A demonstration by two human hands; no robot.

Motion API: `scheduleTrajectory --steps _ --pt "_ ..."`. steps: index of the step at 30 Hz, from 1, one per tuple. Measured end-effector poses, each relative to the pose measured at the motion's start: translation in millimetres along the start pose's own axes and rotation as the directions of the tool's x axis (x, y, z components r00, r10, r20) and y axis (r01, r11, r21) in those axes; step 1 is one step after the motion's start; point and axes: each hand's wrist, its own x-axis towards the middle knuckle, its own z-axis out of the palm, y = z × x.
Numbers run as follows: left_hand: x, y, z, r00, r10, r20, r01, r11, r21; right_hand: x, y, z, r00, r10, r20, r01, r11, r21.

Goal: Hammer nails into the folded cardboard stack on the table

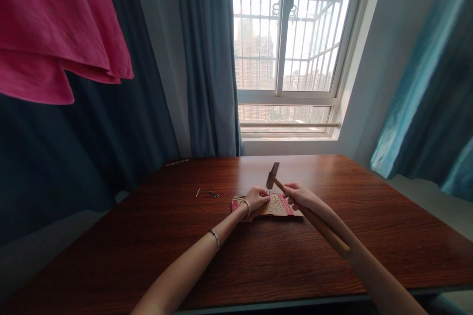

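My left hand [256,198] pinches a small nail [269,192] upright on a flat wooden board [275,206] with a dotted top and pink edges, lying on the brown table [236,251]. My right hand [297,194] grips the wooden handle of a hammer [273,175] close to its metal head. The head hangs just above the nail. The long handle runs back along my right forearm.
Several loose nails [209,192] lie on the table to the left of the board. Behind the table are a barred window [288,49] and blue curtains [209,59]. A pink cloth [55,29] hangs at the upper left.
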Motion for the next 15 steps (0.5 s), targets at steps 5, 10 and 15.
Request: scheduleTrajectory --steps 5,10,15 --pt "0.3 -2.5 0.2 1.000 0.019 -0.001 -0.019 1.000 0.005 -0.5 1.1 2.4 0.999 -0.010 -0.037 0.010 1.000 0.019" --pt "-1.0 1.6 -1.4 1.000 0.006 0.005 -0.006 1.000 0.004 1.0 5.1 0.6 0.999 0.033 -0.018 -0.032 0.998 0.053" --pt "-2.0 6.4 -2.3 0.999 -0.050 0.006 0.050 0.999 0.014 -2.0 5.5 2.6 0.999 0.042 -0.034 -0.039 0.995 0.088"
